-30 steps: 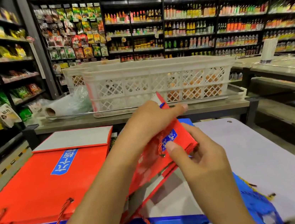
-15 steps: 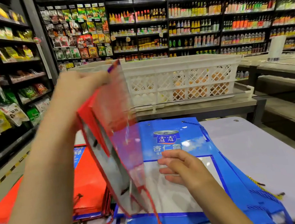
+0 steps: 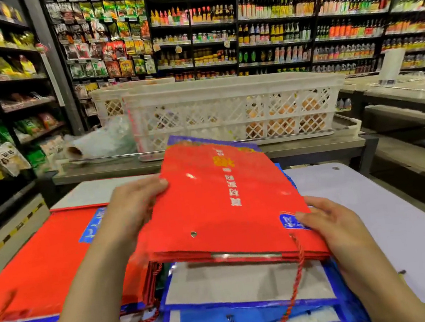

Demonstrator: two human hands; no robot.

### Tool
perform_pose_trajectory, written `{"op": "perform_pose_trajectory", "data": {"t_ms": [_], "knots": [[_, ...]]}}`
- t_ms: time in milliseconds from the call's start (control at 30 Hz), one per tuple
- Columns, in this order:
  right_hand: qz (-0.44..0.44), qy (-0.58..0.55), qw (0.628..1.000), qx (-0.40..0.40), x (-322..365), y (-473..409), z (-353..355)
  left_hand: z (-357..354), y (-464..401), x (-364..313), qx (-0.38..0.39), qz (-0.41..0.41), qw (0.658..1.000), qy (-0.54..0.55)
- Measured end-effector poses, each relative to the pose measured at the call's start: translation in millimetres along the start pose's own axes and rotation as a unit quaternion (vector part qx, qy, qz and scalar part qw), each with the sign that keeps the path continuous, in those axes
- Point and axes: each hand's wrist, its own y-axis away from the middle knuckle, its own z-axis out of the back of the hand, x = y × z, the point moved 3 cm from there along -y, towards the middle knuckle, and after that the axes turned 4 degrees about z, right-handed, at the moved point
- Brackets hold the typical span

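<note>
Item handled: a flat, folded red bag (image 3: 224, 199) is held above the table, near the middle of the scene, broad face up and open edge on the near side.
Left hand (image 3: 134, 210): the left edge of the red bag is gripped. One digit is laid on the top face at the far left corner; the other fingers are hidden by the bag.
Right hand (image 3: 332, 226): the near right corner of the red bag is pinched. The thumb is pressed on a blue label printed there; the fingers are hidden by the bag.
Cord handle (image 3: 298, 268): a red cord is hung from the near right edge of the red bag and trails down over the blue bags.
Eyelet (image 3: 193, 234): one metal-rimmed hole is seen on the top face, close to the near edge.
Blue bags (image 3: 252, 319): a flat stack is laid directly beneath the red bag, on the near part of the table.
Red stack (image 3: 44, 261): further flat red bags are piled at the left, just beside the blue bags.
Table (image 3: 378, 210): a white top is seen, bare on the right.
Crate (image 3: 226, 105): a white lattice crate is set on a counter beyond the table; round orange-brown items are seen through its wall.
Shelves (image 3: 284, 31): bottles and packets are stocked along the far wall and at the left.
</note>
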Motion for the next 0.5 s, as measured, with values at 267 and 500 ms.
{"op": "perform_pose_trajectory", "data": {"t_ms": [267,500], "knots": [[-0.009,0.099,0.995,-0.016,-20,-10,25,-14,-12,65,0.0,0.032,0.982,-0.189],[-0.016,0.139,0.99,-0.023,-26,-7,26,-21,-11,68,-0.091,-0.052,0.933,-0.345]]}}
